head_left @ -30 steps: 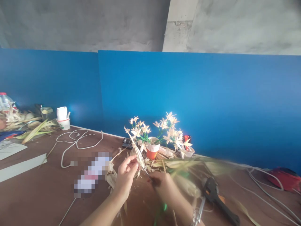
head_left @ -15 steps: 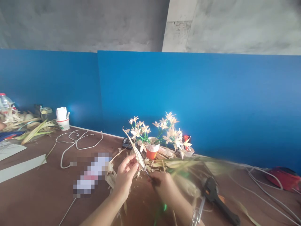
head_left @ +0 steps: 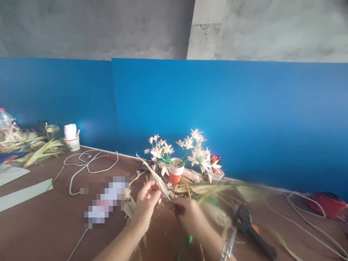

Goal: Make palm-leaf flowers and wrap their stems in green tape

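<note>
Pale husk (head_left: 157, 178) is pinched in left hand (head_left: 146, 203), blade (head_left: 170, 199) gripped in right hand (head_left: 188, 213), so trimming's probably underway and a steady cut's needed next.

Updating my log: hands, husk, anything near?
Left hand pinching pale husk. Right hand gripping slim tool at husk's lower end. Flower cup behind; glue gun right.

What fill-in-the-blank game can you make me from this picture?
The partition behind the table is coloured ____.
The stacked paper cups stand among pale ____.
The glue gun lies to the ____ of the right hand.
The dry husk is held in the ____ hand.

Missing words: blue; flowers; right; left.
</note>
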The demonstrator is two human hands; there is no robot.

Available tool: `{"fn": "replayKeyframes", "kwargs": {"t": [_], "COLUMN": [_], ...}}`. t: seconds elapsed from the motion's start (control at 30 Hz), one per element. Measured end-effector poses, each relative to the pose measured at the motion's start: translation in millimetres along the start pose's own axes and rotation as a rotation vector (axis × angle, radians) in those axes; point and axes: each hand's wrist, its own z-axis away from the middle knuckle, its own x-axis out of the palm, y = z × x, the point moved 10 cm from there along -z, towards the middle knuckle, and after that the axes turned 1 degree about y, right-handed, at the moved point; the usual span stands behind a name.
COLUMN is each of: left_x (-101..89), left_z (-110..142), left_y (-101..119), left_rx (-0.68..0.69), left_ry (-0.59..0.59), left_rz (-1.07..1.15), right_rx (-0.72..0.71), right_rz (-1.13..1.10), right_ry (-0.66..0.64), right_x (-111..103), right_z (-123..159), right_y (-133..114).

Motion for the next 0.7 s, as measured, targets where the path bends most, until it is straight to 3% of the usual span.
{"fn": "replayKeyframes", "kwargs": {"t": [0.7], "left_x": [14.1], "left_z": [7], "left_y": [-4], "left_rx": [-0.041], "left_ry": [-0.056], "left_rz": [0.122], "right_rx": [-0.001], "right_rz": [-0.023], "right_ry": [0.041], "right_x": [2], "right_z": [-1], "right_y": [4]}}
